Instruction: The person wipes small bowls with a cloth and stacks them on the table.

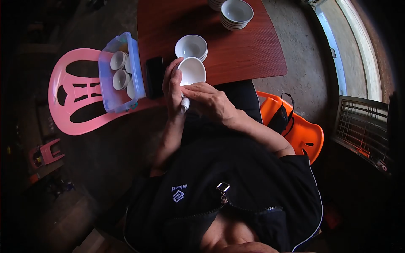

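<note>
A white bowl is tilted at the table's near edge, its inside facing up toward me. My left hand grips it from the left, with the thumb along its wall. Closed at the bowl's lower rim, my right hand meets the left palm. A bunched white cloth pokes out below the fingers, apparently pinched by my right hand; most of it is hidden. Just beyond the held bowl stands a short stack of white bowls.
Taller bowl stacks stand farther back on the reddish-brown table. A black phone-like object lies at its left edge. Left, a bluish plastic bin of small white bowls rests on a pink chair. An orange chair holds a black bag.
</note>
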